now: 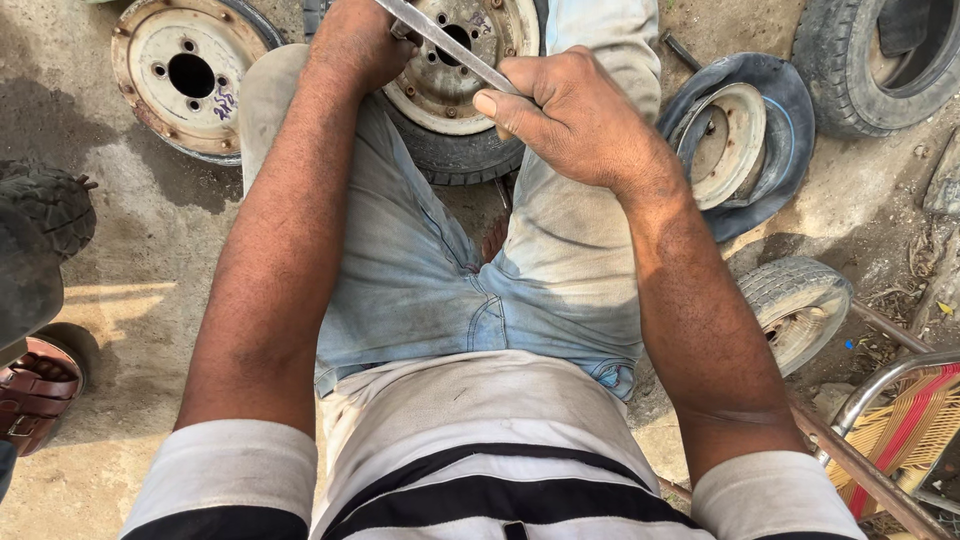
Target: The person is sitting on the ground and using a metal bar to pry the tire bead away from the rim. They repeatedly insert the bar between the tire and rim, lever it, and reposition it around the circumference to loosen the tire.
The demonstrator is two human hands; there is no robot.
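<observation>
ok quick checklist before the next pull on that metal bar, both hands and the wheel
1. Right hand closed round the metal bar: ok, thumb lies along it.
2. Left hand on the bar's upper part: cannot tell, the grip is partly cut off by the frame edge.
3. Bar tip seated at the wheel: cannot tell, out of view.
4. Wheel lying flat between the legs: ok.
5. Loose rim at the left apart from the hands: ok.
6. Sandalled foot of another person apart from the wheel: ok.
</observation>
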